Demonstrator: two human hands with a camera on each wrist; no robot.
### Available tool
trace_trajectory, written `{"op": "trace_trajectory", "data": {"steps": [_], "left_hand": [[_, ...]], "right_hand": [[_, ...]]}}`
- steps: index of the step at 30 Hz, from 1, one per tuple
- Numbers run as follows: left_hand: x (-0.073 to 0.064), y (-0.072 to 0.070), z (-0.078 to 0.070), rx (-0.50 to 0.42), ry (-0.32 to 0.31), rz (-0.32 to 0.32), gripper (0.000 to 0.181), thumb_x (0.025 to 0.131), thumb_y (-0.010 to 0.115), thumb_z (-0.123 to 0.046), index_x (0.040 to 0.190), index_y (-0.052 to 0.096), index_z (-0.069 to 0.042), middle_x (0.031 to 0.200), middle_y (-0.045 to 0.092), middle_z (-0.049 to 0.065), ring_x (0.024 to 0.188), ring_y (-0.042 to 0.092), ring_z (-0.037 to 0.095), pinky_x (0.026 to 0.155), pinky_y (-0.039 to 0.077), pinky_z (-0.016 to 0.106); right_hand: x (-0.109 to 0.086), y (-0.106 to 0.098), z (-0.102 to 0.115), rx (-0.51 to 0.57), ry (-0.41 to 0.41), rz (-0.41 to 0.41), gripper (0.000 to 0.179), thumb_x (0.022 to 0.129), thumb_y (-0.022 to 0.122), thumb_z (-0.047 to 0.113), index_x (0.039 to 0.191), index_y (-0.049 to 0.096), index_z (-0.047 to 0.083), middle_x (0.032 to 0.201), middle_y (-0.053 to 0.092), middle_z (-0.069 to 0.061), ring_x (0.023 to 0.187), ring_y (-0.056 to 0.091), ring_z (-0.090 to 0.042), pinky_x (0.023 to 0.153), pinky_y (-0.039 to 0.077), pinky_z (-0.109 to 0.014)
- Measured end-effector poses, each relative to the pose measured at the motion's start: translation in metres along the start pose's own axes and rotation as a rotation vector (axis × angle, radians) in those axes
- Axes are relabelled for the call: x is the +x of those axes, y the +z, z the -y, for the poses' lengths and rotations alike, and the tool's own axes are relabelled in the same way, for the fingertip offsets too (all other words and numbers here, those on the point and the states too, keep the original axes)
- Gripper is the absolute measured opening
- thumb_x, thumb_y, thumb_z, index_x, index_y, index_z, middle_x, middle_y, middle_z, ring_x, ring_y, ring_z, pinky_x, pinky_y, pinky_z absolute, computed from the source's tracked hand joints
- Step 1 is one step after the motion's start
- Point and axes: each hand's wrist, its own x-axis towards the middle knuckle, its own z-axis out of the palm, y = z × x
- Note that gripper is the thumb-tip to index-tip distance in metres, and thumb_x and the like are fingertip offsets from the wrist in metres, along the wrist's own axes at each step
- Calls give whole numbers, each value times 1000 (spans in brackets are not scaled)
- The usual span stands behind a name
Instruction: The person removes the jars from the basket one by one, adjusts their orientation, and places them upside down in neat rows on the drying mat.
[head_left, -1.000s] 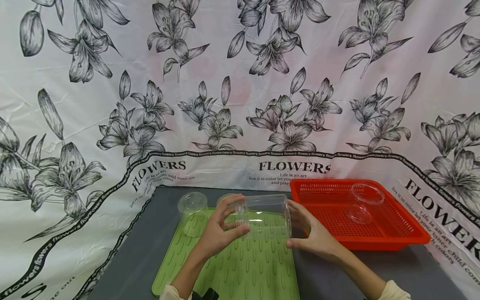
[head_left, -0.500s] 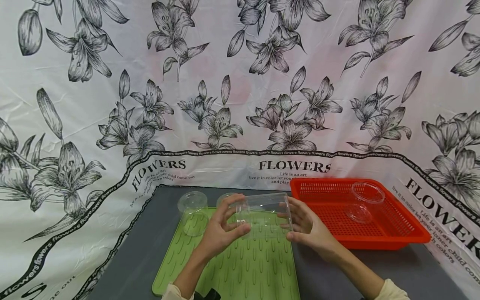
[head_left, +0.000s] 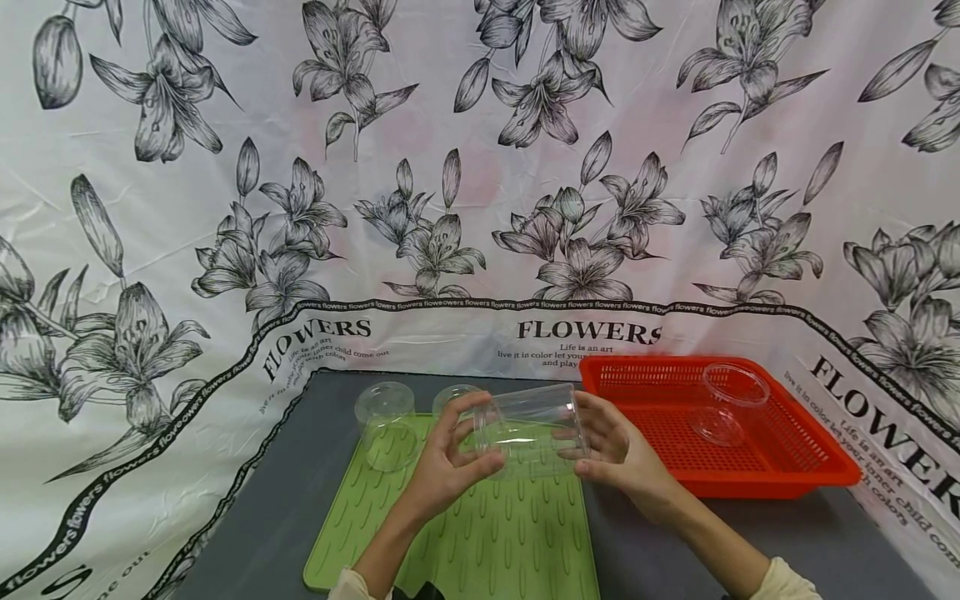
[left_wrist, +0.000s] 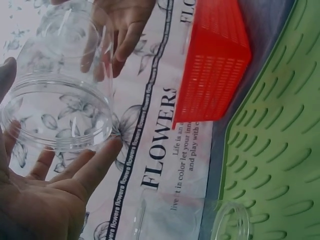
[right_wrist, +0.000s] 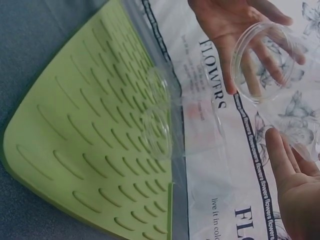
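A clear plastic jar (head_left: 532,429) is held on its side above the green mat (head_left: 487,533), its right end slightly higher. My left hand (head_left: 442,467) grips the ridged mouth end between thumb and fingers. My right hand (head_left: 626,454) holds the flat base end, its thumb in front and its fingers showing through the clear wall. In the left wrist view the ridged rim of the jar (left_wrist: 55,142) lies against the left fingers. From the right wrist view, the left hand (right_wrist: 235,25) shows at the mouth and the right hand (right_wrist: 300,195) at the other end.
Two more clear jars stand at the mat's far side, one at the left (head_left: 385,429) and one partly behind my left hand (head_left: 452,400). A red perforated basket (head_left: 750,482) sits at the right with another clear jar (head_left: 720,425) in it. A flowered cloth (head_left: 435,342) hangs behind the table.
The jar has tilted a little, its base end rising. My right fingers have shifted left and now show through the jar's wall. The left hand has barely moved.
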Motion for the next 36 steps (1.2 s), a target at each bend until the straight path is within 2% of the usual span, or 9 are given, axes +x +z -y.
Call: {"op": "trace_trajectory", "data": {"steps": [4,8,10,15,17,21,27,31,36], "left_hand": [[2,-1,0,117,38,-26,70,92,75,-12,153,41,-17,165,28,7,148,37,40,110,50,53],[5,0,-4,340,76,-68,75,86,83,-32,151,46,-29,165,31,-1,150,35,34,110,44,62],[7,1,-9,431,85,-68,80,82,86,-39,151,46,-34,165,30,-3,151,33,34,109,42,67],[14,8,-23,573,64,-3,98,72,92,-40,154,39,-42,168,24,-8,153,30,35,108,41,70],[16,10,-27,625,31,37,105,69,94,-42,155,34,-46,169,22,-10,153,31,33,109,42,68],[20,15,-31,752,-23,116,114,66,93,-51,157,25,-49,168,25,-11,152,34,30,112,41,64],[21,21,-32,842,-69,202,120,67,91,-56,162,20,-38,164,38,-5,147,44,26,113,45,54],[20,23,-31,875,-85,213,118,68,92,-51,163,23,-32,160,44,-2,142,49,25,113,47,50],[19,23,-29,895,-75,219,110,72,91,-47,162,29,-28,158,47,-2,141,50,24,113,47,48]], "right_hand": [[1,0,1,-35,-2,-9,80,92,67,-2,158,23,2,148,50,5,128,61,-10,101,57,-36],[1,-1,0,-119,-8,-10,80,90,70,-4,157,27,4,148,49,0,125,62,-11,99,58,-35],[1,-1,0,-167,-2,-12,82,88,73,-3,157,29,7,149,48,-5,124,63,-11,98,59,-34],[1,1,-1,-263,30,-18,86,85,79,3,157,32,13,148,47,-20,123,62,-17,96,59,-35],[1,2,-1,-289,47,-16,88,85,81,6,157,31,14,149,47,-21,124,62,-22,96,59,-36],[2,4,0,-345,65,-20,89,83,83,8,156,32,16,146,51,-20,121,63,-25,94,59,-37],[3,7,1,-429,59,-16,91,81,86,13,155,34,14,145,52,-23,119,62,-35,94,59,-39],[3,10,2,-461,51,-11,93,79,88,16,155,35,13,146,51,-25,120,61,-40,93,60,-40],[4,12,3,-486,52,-21,95,78,89,15,155,35,16,146,52,-22,120,62,-38,92,60,-41]]}}
